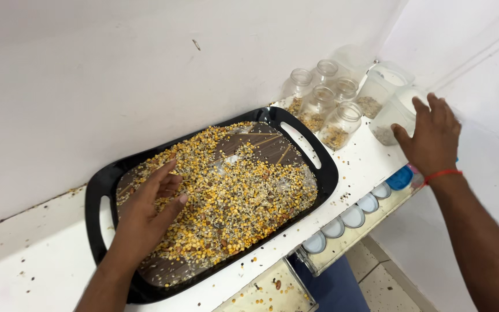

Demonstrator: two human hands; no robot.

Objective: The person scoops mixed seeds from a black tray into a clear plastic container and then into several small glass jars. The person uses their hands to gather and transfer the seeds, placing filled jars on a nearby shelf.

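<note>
A black tray [326, 167] with cut-out handles lies on a white counter, covered by a spread of mixed yellow, green and brown grains and pulses [235, 190]. My left hand [148, 211] rests on the grains at the tray's left side, fingers loosely curled and apart. My right hand [431, 136], with a red thread at the wrist, reaches to a clear plastic container [394, 115] at the counter's right end and touches its side with spread fingers.
Several small glass jars [342, 121] with a little grain inside stand by the wall behind the tray. A row of round lids [353, 216] lies along the counter's front edge. Stray grains dot the counter [41, 254]. The tiled floor [376, 283] shows below.
</note>
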